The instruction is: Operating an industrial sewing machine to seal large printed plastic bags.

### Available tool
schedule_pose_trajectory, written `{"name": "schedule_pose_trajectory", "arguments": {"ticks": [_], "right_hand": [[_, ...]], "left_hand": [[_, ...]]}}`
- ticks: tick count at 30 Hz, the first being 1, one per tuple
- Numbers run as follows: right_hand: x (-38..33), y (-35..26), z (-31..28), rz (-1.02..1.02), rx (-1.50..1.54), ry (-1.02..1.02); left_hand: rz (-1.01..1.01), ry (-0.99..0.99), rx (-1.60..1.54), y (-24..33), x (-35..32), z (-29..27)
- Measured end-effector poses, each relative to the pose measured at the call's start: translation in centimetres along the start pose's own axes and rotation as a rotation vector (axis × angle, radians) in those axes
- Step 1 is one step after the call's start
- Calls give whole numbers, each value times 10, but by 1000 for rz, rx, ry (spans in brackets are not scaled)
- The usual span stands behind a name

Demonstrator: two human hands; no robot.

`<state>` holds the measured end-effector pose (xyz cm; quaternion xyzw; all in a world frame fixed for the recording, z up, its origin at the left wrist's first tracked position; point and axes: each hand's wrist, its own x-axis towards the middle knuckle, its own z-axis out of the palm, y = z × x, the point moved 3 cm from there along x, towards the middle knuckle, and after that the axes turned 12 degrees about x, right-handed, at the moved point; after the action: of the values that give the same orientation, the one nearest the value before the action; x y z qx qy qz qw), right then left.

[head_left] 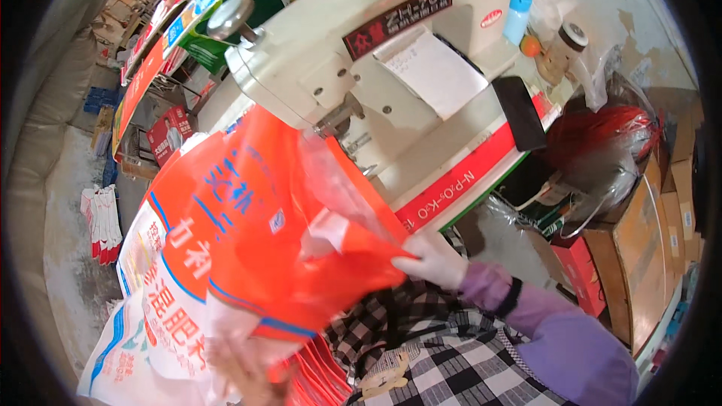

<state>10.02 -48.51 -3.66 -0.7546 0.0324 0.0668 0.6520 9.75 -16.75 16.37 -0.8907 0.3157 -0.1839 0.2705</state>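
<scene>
A large orange-and-white printed plastic woven sack [301, 203] spreads across the left and middle, one edge lying at the needle area of a big cream sewing machine [301, 37]. My right hand [432, 258], in a white glove under a purple sleeve, pinches the sack's right edge just in front of the machine bed. Low on the sack, near the bottom of the picture, is my left hand [244, 372]; it is smeared by motion, so its fingers cannot be made out. Beneath the sack, a stack of red-edged sacks [320, 376] shows by my checked apron.
On the machine bed lie a black phone [519, 113] and a paper pad [432, 71]. Behind stand a blue bottle [517, 15], an orange fruit [531, 46] and a lidded jar [564, 49]. Cardboard boxes [632, 256] crowd the right. White gloves [100, 218] hang at far left.
</scene>
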Motion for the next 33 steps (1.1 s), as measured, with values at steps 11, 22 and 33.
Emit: {"name": "schedule_pose_trajectory", "arguments": {"ticks": [11, 22, 33], "right_hand": [[66, -57, 101, -659, -595, -38], [121, -89, 81, -376, -192, 412], [154, -4, 112, -675, -222, -137]], "left_hand": [[-232, -428, 117, -191, -64, 264], [-368, -457, -419, -283, -136, 216], [-587, -532, -456, -105, 78, 240]]}}
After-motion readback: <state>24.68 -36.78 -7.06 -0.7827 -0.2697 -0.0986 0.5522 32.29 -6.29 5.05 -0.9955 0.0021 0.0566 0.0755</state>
